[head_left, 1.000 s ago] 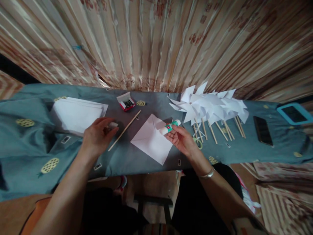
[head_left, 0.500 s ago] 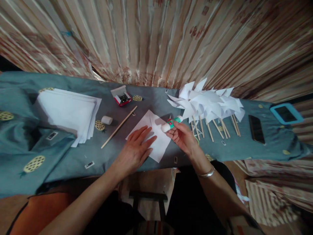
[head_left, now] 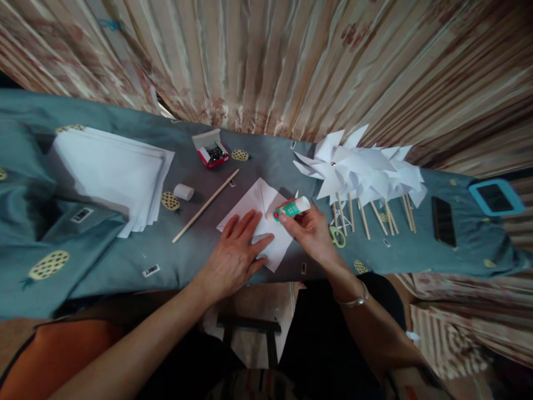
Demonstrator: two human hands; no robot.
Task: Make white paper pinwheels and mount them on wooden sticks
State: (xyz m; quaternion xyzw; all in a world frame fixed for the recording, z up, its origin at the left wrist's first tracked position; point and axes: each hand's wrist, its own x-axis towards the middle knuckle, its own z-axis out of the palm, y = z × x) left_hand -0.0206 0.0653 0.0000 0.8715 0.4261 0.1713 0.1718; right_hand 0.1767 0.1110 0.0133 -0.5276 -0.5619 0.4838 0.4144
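A white square of paper point(head_left: 275, 250) lies slantwise on the cloth before me, with cut lines running in from its corners. My left hand point(head_left: 235, 250) rests flat on its left part, fingers spread. Over the paper's upper right part, my right hand point(head_left: 308, 225) grips a green and white glue stick point(head_left: 291, 208), its lower end at or just above the paper near the middle. A white glue cap point(head_left: 184, 192) lies on its side to the left. Between cap and paper is a wooden stick point(head_left: 206, 205).
Several paper pinwheels point(head_left: 366, 172) on sticks lie at the right, near green-handled scissors point(head_left: 337, 236). Beyond are a dark phone point(head_left: 443, 221) and a blue-framed tablet point(head_left: 495, 197). A red box of pins point(head_left: 213, 154) stands at the back; a paper stack point(head_left: 112, 178) lies left.
My right hand has turned the glue stick so its green end points down toward the middle of the paper. My left hand stays on the paper. The whole view has shifted slightly.
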